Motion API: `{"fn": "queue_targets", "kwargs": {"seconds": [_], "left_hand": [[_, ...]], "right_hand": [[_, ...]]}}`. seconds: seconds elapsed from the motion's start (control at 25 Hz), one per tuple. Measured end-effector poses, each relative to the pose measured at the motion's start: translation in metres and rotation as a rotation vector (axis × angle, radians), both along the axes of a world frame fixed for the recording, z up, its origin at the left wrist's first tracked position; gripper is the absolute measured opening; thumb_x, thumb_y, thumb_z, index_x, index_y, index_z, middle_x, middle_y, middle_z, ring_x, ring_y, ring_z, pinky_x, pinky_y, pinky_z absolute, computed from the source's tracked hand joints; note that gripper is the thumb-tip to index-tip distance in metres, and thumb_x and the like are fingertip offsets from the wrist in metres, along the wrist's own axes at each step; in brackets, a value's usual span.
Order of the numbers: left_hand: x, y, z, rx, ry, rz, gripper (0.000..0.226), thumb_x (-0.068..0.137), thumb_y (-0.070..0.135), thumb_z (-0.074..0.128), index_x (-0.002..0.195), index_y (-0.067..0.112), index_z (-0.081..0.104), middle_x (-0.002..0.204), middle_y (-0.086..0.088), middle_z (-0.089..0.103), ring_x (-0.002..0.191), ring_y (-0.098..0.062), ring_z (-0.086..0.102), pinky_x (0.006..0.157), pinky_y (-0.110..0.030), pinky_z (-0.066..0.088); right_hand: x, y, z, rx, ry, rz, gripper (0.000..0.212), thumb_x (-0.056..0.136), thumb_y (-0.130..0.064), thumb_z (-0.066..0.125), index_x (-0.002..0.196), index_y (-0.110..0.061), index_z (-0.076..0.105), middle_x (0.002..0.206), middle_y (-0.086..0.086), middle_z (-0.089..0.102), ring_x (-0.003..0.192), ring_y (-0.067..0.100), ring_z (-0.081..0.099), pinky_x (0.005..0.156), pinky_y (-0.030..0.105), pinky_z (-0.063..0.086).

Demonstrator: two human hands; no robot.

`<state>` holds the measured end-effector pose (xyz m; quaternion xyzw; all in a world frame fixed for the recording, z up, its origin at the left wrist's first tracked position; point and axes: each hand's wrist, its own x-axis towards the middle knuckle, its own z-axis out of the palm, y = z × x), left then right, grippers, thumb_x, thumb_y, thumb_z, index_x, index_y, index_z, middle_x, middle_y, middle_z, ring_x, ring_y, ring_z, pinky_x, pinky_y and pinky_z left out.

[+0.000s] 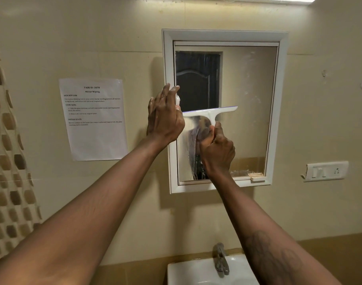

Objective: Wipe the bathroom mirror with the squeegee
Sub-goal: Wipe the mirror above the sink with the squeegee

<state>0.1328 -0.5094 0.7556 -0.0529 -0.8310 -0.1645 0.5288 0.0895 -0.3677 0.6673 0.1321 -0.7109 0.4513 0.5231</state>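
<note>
A white-framed mirror (pixel 248 95) hangs on the beige wall, with wet streaks running down its lower left glass. My right hand (pixel 217 151) is shut around the handle of a white squeegee (pixel 213 112). Its blade lies roughly level across the middle of the glass, slightly higher on the right. My left hand (pixel 165 118) is raised at the mirror's left frame edge with its fingers loosely apart. It covers the blade's left end, and I cannot tell whether it touches the blade.
A printed task sheet (pixel 93 120) is taped to the wall left of the mirror. A switch and socket plate (pixel 325 171) sits to the right. Below are a metal tap (pixel 221 260) and a white basin (pixel 188 272). Patterned tiles (pixel 7 161) cover the far left.
</note>
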Motion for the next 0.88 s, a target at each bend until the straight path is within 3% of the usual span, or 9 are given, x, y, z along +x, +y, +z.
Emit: {"fn": "queue_targets", "kwargs": {"seconds": [0.2,0.44,0.6,0.72,0.88], "left_hand": [[0.007,-0.002,-0.009,-0.004,-0.02,0.009,0.056,0.099,0.011,0.047,0.154,0.017,0.039,0.168,-0.011,0.032,0.157,-0.03,0.029,0.127,-0.058,0.022],[0.012,-0.004,-0.008,-0.016,0.004,-0.013,0.057,0.097,0.011,0.043,0.154,0.016,0.039,0.167,-0.013,0.034,0.156,-0.029,0.031,0.127,-0.059,0.022],[0.008,-0.009,-0.019,-0.01,-0.009,-0.006,0.057,0.096,0.011,0.043,0.153,0.015,0.04,0.166,-0.014,0.034,0.155,-0.031,0.032,0.126,-0.059,0.024],[0.003,-0.012,-0.029,0.008,-0.011,0.011,0.056,0.096,0.01,0.044,0.152,0.015,0.041,0.166,-0.014,0.035,0.155,-0.03,0.033,0.125,-0.059,0.025],[-0.004,-0.013,-0.044,0.015,-0.032,0.002,0.058,0.093,0.013,0.044,0.152,0.016,0.041,0.166,-0.014,0.035,0.154,-0.031,0.034,0.125,-0.059,0.026]], "right_hand": [[0.011,0.002,-0.019,-0.024,-0.019,0.023,0.058,0.104,-0.049,0.036,0.142,-0.011,0.058,0.079,0.012,0.071,0.062,0.021,0.064,0.068,0.04,0.06],[0.004,-0.002,0.015,-0.084,-0.027,0.026,0.048,0.108,-0.041,0.039,0.144,-0.015,0.057,0.068,-0.001,0.059,0.056,0.01,0.053,0.059,0.032,0.056],[0.004,-0.005,0.009,-0.064,-0.004,0.017,0.055,0.106,-0.047,0.033,0.144,-0.013,0.056,0.07,0.003,0.062,0.055,0.007,0.05,0.055,0.025,0.051],[0.004,-0.006,-0.015,-0.039,-0.038,0.001,0.048,0.108,-0.038,0.042,0.147,-0.013,0.053,0.074,0.009,0.068,0.06,0.017,0.059,0.064,0.038,0.06],[0.006,-0.006,-0.045,-0.034,-0.061,-0.012,0.046,0.107,-0.035,0.043,0.145,-0.013,0.055,0.087,0.016,0.074,0.072,0.033,0.07,0.076,0.051,0.06]]}}
